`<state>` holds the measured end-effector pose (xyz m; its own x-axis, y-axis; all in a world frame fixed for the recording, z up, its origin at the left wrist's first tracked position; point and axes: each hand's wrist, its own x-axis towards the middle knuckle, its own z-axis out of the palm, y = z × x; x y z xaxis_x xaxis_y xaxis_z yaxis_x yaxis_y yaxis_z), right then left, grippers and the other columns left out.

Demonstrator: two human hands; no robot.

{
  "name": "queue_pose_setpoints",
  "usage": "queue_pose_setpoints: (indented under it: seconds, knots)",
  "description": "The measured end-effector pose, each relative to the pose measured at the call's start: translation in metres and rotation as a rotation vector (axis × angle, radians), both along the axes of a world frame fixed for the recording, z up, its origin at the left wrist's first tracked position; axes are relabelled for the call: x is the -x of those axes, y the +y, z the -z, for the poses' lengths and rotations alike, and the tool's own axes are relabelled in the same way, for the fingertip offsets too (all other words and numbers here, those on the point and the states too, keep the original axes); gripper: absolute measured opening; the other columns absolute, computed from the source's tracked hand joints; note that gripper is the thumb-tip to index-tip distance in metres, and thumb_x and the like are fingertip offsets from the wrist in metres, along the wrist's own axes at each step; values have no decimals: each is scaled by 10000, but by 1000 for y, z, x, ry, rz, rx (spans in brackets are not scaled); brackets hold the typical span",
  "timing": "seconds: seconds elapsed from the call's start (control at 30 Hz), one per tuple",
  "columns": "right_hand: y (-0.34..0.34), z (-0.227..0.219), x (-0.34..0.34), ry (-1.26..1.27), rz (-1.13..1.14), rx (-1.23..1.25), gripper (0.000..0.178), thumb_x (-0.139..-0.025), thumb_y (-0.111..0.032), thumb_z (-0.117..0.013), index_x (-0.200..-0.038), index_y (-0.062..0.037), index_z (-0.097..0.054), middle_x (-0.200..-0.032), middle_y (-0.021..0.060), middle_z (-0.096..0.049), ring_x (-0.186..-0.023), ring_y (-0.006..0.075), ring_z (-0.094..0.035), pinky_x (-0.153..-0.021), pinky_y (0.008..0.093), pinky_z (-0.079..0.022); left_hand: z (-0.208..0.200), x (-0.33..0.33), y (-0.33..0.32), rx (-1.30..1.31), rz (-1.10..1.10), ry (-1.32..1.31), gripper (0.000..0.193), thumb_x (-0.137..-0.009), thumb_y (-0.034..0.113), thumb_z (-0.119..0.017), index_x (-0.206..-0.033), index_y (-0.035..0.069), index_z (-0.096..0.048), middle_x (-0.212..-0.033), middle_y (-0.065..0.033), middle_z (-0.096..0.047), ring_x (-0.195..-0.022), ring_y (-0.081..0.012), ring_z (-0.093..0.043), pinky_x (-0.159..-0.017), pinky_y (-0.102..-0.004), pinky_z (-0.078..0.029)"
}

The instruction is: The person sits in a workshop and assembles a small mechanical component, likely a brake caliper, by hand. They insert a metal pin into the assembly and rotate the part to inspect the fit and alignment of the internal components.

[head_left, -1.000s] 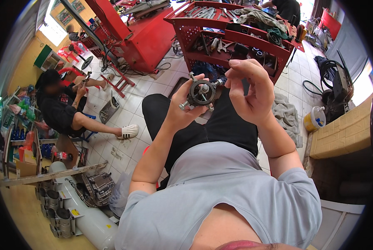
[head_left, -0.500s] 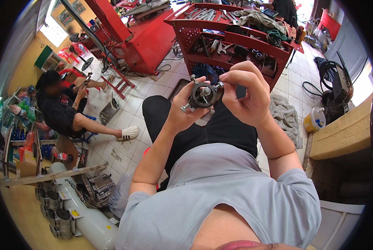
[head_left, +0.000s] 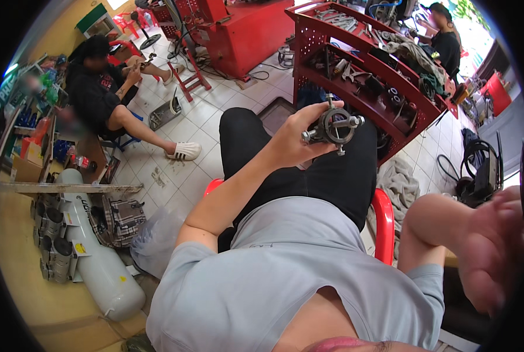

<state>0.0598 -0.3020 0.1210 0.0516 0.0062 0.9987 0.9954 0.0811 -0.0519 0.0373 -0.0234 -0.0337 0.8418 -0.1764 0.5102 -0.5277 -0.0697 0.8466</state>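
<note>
My left hand (head_left: 294, 138) grips a dark metal ring fitting with several bolts (head_left: 326, 127) sticking out around it. I hold it above my lap, beside the red tool cart, and its round opening faces me. Off at the far right edge is my right hand (head_left: 492, 252), raised away from the fitting. Motion blurs it and the view's dark rim cuts it, so its fingers do not read clearly.
A red tool cart (head_left: 367, 88) loaded with wrenches and rags stands ahead. A seated co-worker (head_left: 101, 88) handles a small part at left. A dark tray (head_left: 274, 114) lies on the floor. A grey cylinder (head_left: 106, 276) rests at lower left, a grey cloth (head_left: 398, 182) at right.
My right hand has left the ring fitting and swung out to the right edge. My left hand still holds the fitting, now farther right in the view, which has also shifted.
</note>
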Motion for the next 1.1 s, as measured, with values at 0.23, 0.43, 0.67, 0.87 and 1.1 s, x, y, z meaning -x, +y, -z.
queue_pose_setpoints:
  seconds: [0.23,0.43,0.67,0.87,1.1]
  knots:
    - [-41,-34,-13,2,207,50,321,-836,-9,-687,-1150,-33,-625,-900,92,-627,-712,171,-595,-612,286,-488,-2,3,6,-127,-50,-114,784,-778,68,-799,-1465,-5,-429,-1349,-109,-588,-1264,-169,-538,-1088,-333,-403]
    - [-86,-40,-27,13,424,30,336,-817,-7,-692,-1147,-35,-634,-893,91,-627,-716,179,-595,-617,296,-488,5,7,8,-81,-33,-166,724,-837,146,-809,-1445,-1,-444,-1371,-139,-561,-1286,-213,-539,-1112,-369,-388]
    - [-124,-72,-57,52,576,78,355,-794,-4,-698,-1143,-39,-645,-885,90,-627,-720,188,-595,-622,308,-487,-4,-9,-6,97,126,-83,750,-809,23,-791,-1456,3,-411,-1418,-150,-536,-1303,-194,-527,-1118,-381,-399]
    - [-89,-55,-78,71,475,37,371,-774,-1,-702,-1140,-42,-654,-878,89,-628,-724,196,-595,-626,318,-486,-16,5,21,-64,-107,-124,783,-790,106,-829,-1458,-1,-435,-1344,-118,-605,-1272,-190,-560,-1113,-373,-388]
    - [-95,-57,-49,106,520,138,390,-751,1,-708,-1136,-45,-665,-871,88,-628,-728,205,-595,-631,330,-485,6,6,15,-111,-62,-95,757,-801,19,-777,-1467,-1,-417,-1386,-110,-576,-1285,-179,-546,-1100,-339,-406]
